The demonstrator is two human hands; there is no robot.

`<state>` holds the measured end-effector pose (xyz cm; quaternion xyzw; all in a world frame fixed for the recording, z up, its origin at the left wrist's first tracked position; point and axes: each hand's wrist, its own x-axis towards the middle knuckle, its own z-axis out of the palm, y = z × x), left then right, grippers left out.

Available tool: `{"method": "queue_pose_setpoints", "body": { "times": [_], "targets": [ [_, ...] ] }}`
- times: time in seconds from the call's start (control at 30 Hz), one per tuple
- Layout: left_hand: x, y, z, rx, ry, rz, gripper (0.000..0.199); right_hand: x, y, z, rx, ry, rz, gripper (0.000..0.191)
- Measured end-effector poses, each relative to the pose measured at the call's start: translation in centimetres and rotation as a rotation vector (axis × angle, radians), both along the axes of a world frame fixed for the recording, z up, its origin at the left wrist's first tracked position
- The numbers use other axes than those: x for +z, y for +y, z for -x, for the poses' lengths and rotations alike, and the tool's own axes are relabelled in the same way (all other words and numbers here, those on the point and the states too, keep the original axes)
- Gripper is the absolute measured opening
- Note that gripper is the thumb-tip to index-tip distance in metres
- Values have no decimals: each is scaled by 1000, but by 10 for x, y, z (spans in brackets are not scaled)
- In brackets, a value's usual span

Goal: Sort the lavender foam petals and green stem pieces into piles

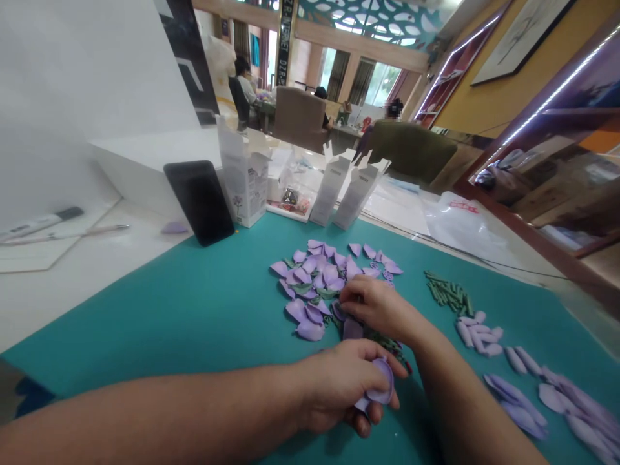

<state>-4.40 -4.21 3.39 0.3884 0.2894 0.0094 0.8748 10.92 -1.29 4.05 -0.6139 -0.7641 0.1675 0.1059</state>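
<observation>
My left hand (346, 381) is low over the mat, its fingers curled around several lilac petal pieces (380, 380). Just beyond it, my right hand (378, 307) reaches into a loose pile of lilac petals (314, 274). The right fingertips point down and are bent together at the pile's near right side; what lies between them, if anything, is hidden. Green leaf-like pieces (304, 289) are mixed among the petals. Partly under my right hand sits a bunch of thin dark green pieces (387, 342).
A teal mat (194, 310) covers the table. Green sticks (448, 292), pale lilac pieces (479, 334) and long petals (518, 403) lie at right. Behind stand a black tablet-like panel (201, 203), white boxes (332, 187) and a plastic bag (460, 226). People sit at tables farther back.
</observation>
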Motion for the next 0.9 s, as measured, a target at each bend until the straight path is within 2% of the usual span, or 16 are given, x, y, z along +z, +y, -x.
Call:
{"method": "queue_pose_setpoints", "body": {
  "times": [0.1, 0.3, 0.43, 0.5, 0.6, 0.77, 0.9],
  "targets": [
    [3, -2, 3, -24, 24, -28, 44, 0, -1, 7, -14, -62, 25, 6],
    [-4, 3, 9, 0, 4, -39, 37, -8, -2, 17, -49, -139, 35, 6],
    [-8, 6, 11, -2, -8, -4, 33, -8, -1, 14, -84, -104, 41, 10],
    [-9, 8, 12, -1, -29, 18, 27, -5, 1, 7, -127, 3, 79, 9],
    [-12, 10, 14, -8, -77, 49, 19, -1, 4, -4, -211, 329, 181, 17],
    [-18, 9, 15, 3, -119, 77, 31, 4, 6, -15, -359, 875, 287, 39],
    [-19, 11, 15, 35, -114, 124, 37, 4, 6, -17, -365, 1102, 354, 42]
  ]
}}
